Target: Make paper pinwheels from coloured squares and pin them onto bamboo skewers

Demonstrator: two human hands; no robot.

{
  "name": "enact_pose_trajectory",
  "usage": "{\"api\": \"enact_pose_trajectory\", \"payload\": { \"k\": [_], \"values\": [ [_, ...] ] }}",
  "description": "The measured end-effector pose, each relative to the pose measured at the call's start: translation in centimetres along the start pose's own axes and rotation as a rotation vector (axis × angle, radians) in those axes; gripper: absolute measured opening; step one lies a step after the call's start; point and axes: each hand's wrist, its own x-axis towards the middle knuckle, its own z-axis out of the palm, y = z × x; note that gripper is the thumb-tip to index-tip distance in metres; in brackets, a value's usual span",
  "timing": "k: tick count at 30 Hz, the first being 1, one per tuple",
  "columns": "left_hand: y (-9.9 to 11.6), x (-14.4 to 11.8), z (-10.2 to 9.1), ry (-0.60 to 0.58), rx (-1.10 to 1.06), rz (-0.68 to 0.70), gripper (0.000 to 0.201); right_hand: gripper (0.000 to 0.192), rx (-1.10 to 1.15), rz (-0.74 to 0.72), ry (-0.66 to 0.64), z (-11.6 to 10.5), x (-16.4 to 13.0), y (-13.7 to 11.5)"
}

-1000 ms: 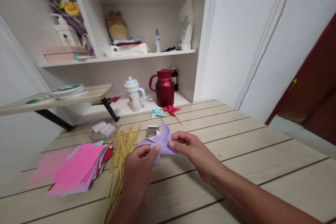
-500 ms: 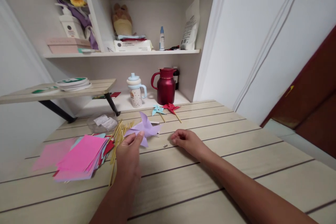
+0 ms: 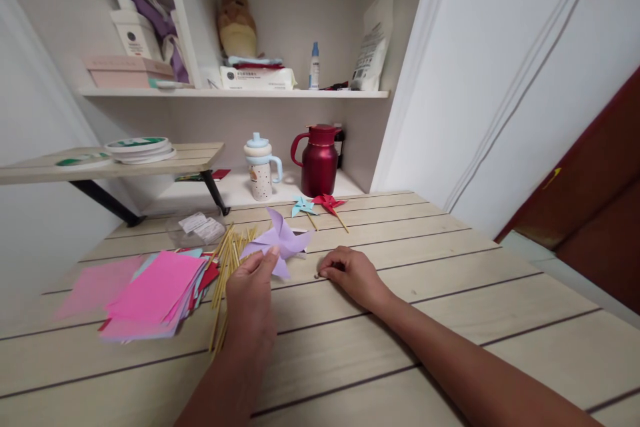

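My left hand pinches a folded purple paper pinwheel by its lower edge, holding it just above the wooden table. My right hand rests on the table to the right of the pinwheel, its fingertips curled onto a tiny dark thing on the surface. A loose bundle of thin wooden sticks lies beside my left hand. Whether the right fingers grip the tiny thing I cannot tell.
A stack of pink, red and blue paper squares lies at the left. A blue pinwheel and a red pinwheel lie at the table's far edge. Behind stand a red jug, a lidded cup and shelves.
My right hand let go of the purple pinwheel and dropped to the table, then slid left onto the tiny thing. My left hand kept the pinwheel and carried it slightly left and away.
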Motion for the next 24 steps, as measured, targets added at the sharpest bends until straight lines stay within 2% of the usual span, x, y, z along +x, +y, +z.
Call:
{"api": "enact_pose_trajectory", "payload": {
  "k": [5,12,14,19,24],
  "values": [
    [-0.3,0.0,-0.2,-0.008,-0.012,-0.03,0.021,0.015,-0.009,-0.017,-0.049,-0.2,0.0,-0.3],
    [0.1,-0.5,0.2,-0.004,-0.043,-0.094,0.026,0.009,0.074,-0.057,-0.222,-2.0,-0.9,-0.6],
    [0.2,-0.7,0.4,-0.008,-0.048,-0.112,0.028,0.008,0.084,-0.041,-0.207,-2.0,-1.0,-0.5],
    [0.0,-1.0,0.6,-0.031,-0.058,-0.146,0.03,0.007,0.042,-0.01,-0.046,-0.8,-0.8,-0.3],
    [-0.3,-1.0,0.5,-0.047,-0.072,-0.137,0.026,0.006,0.014,-0.027,-0.018,0.2,-0.7,-0.5]
  ]
}}
